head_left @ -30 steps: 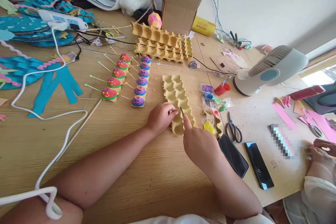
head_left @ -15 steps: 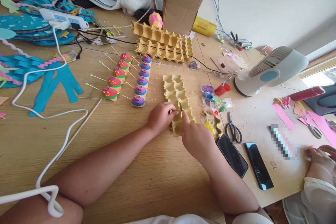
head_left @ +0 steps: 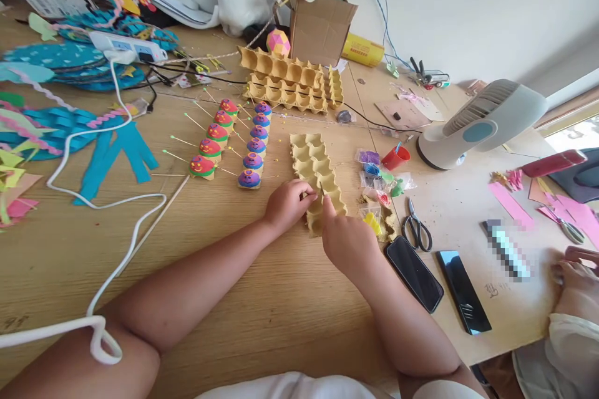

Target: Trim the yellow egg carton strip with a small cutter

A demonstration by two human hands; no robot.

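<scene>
We are working over a pale tan, moulded-pulp egg carton (head_left: pixel 324 168) that is lying on the light wood-grain table (head_left: pixel 262 305), between the row of purple-and-blue painted pulp cups (head_left: pixel 256 146) and the clear bags of bright-coloured material (head_left: pixel 372 169). Its long axis is running away from us, the far end leaning slightly left, with two rows of cups lying side by side along it.

Our right hand (head_left: pixel 350 242) is gripping a slim, dark tool (head_left: pixel 321 187), the index finger stretching along it and the tip pointing forward over the carton. Our left hand (head_left: pixel 289 204) is touching the left edge, thumb and fingers drawing close; we are not able to tell whether they are pinching it.

We are judging the carton light, dry and fairly stiff, not slippery, but likely tearing or crushing under force; the side rim, where two cups are meeting, is offering the surest hold.
</scene>
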